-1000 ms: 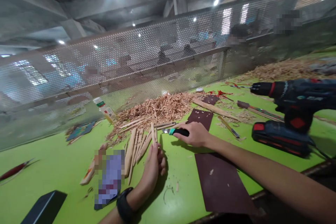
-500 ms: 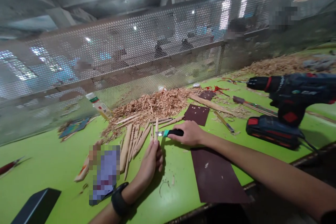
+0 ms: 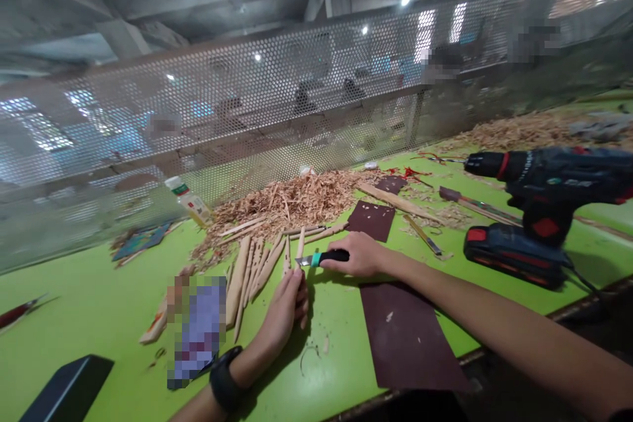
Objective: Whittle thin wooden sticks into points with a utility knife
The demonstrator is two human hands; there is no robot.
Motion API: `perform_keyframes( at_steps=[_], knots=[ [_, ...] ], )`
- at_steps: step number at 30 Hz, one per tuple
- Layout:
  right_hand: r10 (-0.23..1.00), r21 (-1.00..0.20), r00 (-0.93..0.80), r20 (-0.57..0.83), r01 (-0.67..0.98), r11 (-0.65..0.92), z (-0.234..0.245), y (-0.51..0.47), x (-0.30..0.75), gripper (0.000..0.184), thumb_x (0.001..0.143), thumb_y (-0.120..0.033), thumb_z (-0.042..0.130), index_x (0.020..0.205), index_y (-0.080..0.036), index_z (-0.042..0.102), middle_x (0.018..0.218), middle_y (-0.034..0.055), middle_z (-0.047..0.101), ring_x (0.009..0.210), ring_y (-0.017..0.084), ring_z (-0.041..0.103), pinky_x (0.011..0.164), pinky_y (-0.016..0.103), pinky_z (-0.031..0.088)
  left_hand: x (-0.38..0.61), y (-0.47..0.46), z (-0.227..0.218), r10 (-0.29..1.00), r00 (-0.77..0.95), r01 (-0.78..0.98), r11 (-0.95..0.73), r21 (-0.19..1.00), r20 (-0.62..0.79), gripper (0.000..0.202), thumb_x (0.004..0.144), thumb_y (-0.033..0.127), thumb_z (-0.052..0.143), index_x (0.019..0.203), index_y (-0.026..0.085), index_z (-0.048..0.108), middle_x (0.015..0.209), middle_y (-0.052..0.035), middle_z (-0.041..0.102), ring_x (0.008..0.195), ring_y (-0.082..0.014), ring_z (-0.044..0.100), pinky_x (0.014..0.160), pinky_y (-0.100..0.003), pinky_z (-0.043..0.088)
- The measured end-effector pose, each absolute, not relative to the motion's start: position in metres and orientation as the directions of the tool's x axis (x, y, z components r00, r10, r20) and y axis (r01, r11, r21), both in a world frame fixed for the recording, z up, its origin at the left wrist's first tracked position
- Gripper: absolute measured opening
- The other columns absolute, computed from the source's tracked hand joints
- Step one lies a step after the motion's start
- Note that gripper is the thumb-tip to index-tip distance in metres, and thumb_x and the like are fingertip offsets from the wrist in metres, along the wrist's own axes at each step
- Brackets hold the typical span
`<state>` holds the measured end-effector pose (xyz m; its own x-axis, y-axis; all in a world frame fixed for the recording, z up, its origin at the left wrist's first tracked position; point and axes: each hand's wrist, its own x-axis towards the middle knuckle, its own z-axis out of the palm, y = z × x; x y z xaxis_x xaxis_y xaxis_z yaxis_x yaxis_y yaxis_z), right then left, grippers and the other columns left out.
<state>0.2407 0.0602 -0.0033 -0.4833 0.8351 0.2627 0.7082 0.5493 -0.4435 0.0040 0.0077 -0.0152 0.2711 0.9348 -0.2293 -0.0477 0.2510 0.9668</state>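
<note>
My left hand [image 3: 288,295], with a black band on its wrist, is closed around the lower end of a thin wooden stick [image 3: 301,244] that points away from me. In my right hand [image 3: 364,254] is a utility knife [image 3: 330,256] with a black and teal handle. Its blade lies against the stick just above my left fingertips. Several carved wooden pieces [image 3: 242,277] lie on the green table [image 3: 341,356] left of the stick. A heap of wood shavings [image 3: 291,198] is beyond my hands.
A cordless drill [image 3: 548,211] stands at the right. Dark sandpaper sheets [image 3: 410,343] lie by my right forearm. A bottle [image 3: 188,201] leans near the perforated metal screen [image 3: 277,92] at the back. A red-handled tool [image 3: 17,314] and a black box [image 3: 69,388] are at the left.
The knife blade has shifted slightly toward my left fingers along the stick, and more of the blade shows. My left hand still holds the stick. The view has tilted slightly.
</note>
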Motion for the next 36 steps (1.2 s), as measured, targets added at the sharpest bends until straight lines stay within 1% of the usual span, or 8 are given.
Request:
perform_keyframes(
  at_steps=[5, 10, 14, 17, 23, 27, 31, 36],
  knots=[
    [0.842, -0.426, -0.479, 0.247, 0.727, 0.538, -0.006, 0.068, 0.248, 0.056, 0.093, -0.074, 0.054, 0.091, -0.024, 0.080, 0.077, 0.0049, 0.076, 0.067, 0.019, 0.064, 0.058, 0.027, 0.029, 0.003, 0.010, -0.015, 0.926, 0.284, -0.041, 0.269, 0.962, -0.247, 0.054, 0.082, 0.069, 0.071, 0.083, 0.024, 0.041, 0.063, 0.0105, 0.030, 0.045, -0.0061, 0.027, 0.036, -0.018, 0.030],
    [0.886, -0.489, -0.390, 0.250, 0.739, 0.464, -0.008, 0.081, 0.263, 0.056, 0.096, -0.072, 0.051, 0.111, -0.027, 0.081, 0.087, 0.0054, 0.080, 0.067, 0.020, 0.065, 0.059, 0.027, 0.033, 0.003, 0.008, -0.010, 0.914, 0.316, 0.025, 0.262, 0.965, -0.256, 0.053, 0.084, 0.069, 0.067, 0.078, 0.024, 0.039, 0.061, 0.0101, 0.028, 0.044, -0.0067, 0.026, 0.036, -0.020, 0.030],
    [0.938, -0.500, -0.263, 0.226, 0.795, 0.343, -0.006, 0.091, 0.285, 0.062, 0.097, -0.072, 0.047, 0.110, -0.022, 0.081, 0.089, 0.0079, 0.079, 0.067, 0.021, 0.064, 0.059, 0.029, 0.036, 0.005, 0.000, -0.005, 0.889, 0.397, 0.053, 0.226, 0.973, -0.228, 0.050, 0.087, 0.066, 0.067, 0.078, 0.023, 0.043, 0.061, 0.0095, 0.030, 0.046, -0.0069, 0.026, 0.038, -0.019, 0.028],
    [0.940, -0.482, -0.264, 0.217, 0.808, 0.339, -0.005, 0.092, 0.289, 0.064, 0.096, -0.074, 0.047, 0.114, -0.022, 0.081, 0.091, 0.0089, 0.080, 0.069, 0.022, 0.065, 0.060, 0.030, 0.037, 0.005, -0.003, -0.005, 0.875, 0.433, 0.040, 0.221, 0.975, -0.216, 0.049, 0.088, 0.065, 0.067, 0.081, 0.022, 0.046, 0.063, 0.0086, 0.034, 0.048, -0.0069, 0.028, 0.040, -0.018, 0.029],
    [0.892, -0.436, -0.378, 0.249, 0.779, 0.452, -0.005, 0.083, 0.269, 0.054, 0.095, -0.070, 0.052, 0.126, -0.033, 0.078, 0.092, 0.0066, 0.081, 0.068, 0.022, 0.066, 0.060, 0.030, 0.035, 0.005, 0.004, -0.013, 0.928, 0.302, -0.053, 0.243, 0.969, -0.217, 0.054, 0.081, 0.067, 0.074, 0.097, 0.025, 0.044, 0.062, 0.0114, 0.035, 0.045, -0.0081, 0.028, 0.035, -0.020, 0.035],
    [0.903, -0.433, -0.363, 0.229, 0.793, 0.428, -0.001, 0.082, 0.270, 0.057, 0.095, -0.070, 0.052, 0.127, -0.030, 0.078, 0.086, 0.0077, 0.080, 0.063, 0.020, 0.064, 0.059, 0.030, 0.034, 0.007, 0.007, -0.016, 0.943, 0.245, -0.111, 0.258, 0.960, -0.226, 0.061, 0.078, 0.067, 0.077, 0.108, 0.025, 0.045, 0.059, 0.0130, 0.034, 0.044, -0.0077, 0.029, 0.038, -0.019, 0.038],
    [0.883, -0.439, -0.382, 0.273, 0.767, 0.468, 0.000, 0.080, 0.267, 0.054, 0.096, -0.068, 0.052, 0.125, -0.030, 0.078, 0.084, 0.0056, 0.080, 0.063, 0.019, 0.063, 0.060, 0.029, 0.033, 0.008, 0.008, -0.015, 0.946, 0.249, -0.150, 0.251, 0.956, -0.209, 0.062, 0.081, 0.080, 0.063, 0.098, 0.021, 0.051, 0.060, 0.0109, 0.034, 0.044, -0.0068, 0.028, 0.037, -0.021, 0.041],
    [0.833, -0.402, -0.474, 0.284, 0.730, 0.553, -0.005, 0.073, 0.253, 0.058, 0.095, -0.072, 0.051, 0.095, -0.023, 0.081, 0.078, 0.0060, 0.076, 0.065, 0.019, 0.062, 0.058, 0.028, 0.029, 0.007, 0.009, -0.015, 0.946, 0.254, -0.147, 0.242, 0.959, -0.200, 0.061, 0.081, 0.077, 0.065, 0.097, 0.020, 0.053, 0.065, 0.0088, 0.042, 0.046, -0.0070, 0.035, 0.040, -0.023, 0.047]
  ],
)
